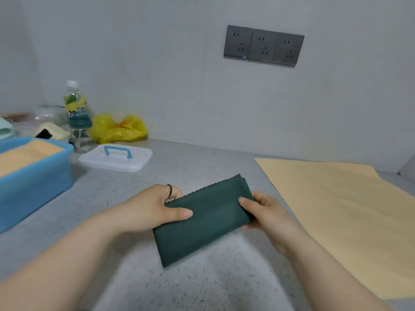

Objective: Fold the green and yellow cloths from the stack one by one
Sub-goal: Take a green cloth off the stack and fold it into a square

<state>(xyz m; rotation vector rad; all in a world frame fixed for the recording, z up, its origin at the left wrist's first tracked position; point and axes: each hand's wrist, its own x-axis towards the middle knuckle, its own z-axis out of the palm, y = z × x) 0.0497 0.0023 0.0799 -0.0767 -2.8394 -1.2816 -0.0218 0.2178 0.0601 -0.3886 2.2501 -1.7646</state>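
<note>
I note left hand (155, 205) and right hand (263, 212), fingers (174, 193) curled, pinching opposite ends of the folded green cloth (208, 223) over the middle of the tabletop (202, 158).

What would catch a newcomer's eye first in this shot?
First, the folded dark green cloth at the centre, pinched at its ends by the left grip and the right grip. Next, the large yellow cloth spread flat on the counter to the right, and the blue bin at far left.
</note>
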